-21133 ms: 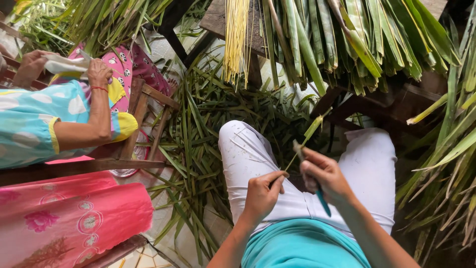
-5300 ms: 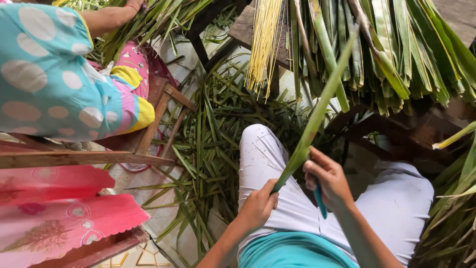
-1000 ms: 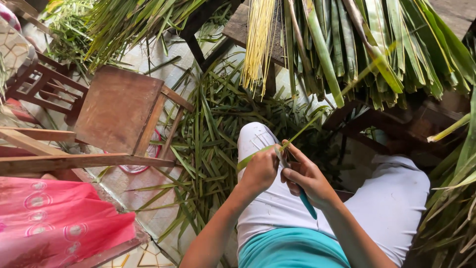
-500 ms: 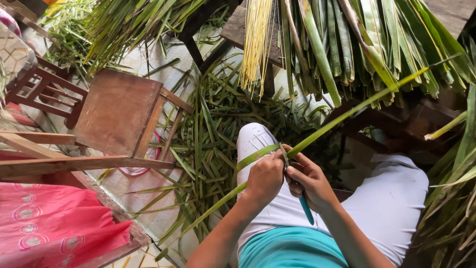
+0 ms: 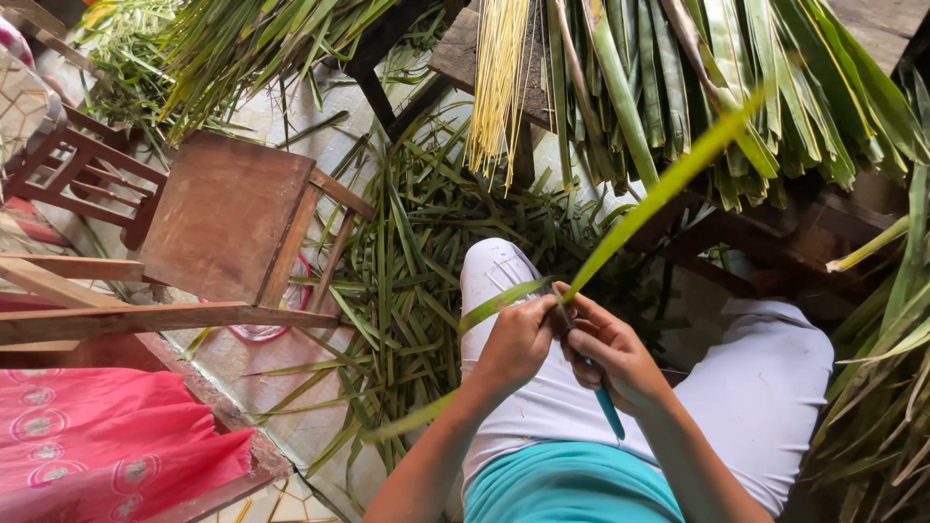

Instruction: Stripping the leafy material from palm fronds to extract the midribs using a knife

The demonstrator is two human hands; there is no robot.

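Right now the left hand is closed around a long green palm leaf, its fingers pinched on the blade just above the lap, while the right hand grips a knife with a teal handle, fingers wrapped shut about it and the blade hidden at the point where both hands meet. The leaf runs up and to the right from the hands, blurred; a thin green strip curls off to the left over the white trouser knee, and another blurred length trails down past the left forearm. Judging by that, the leaf is part stripped, with most of its length yet to pass the knife. A bundle of pale yellow ribs hangs from the wooden bench ahead, beside a big heap of whole leaves, so plenty looks left. Green offcuts litter the floor near an empty wooden chair.
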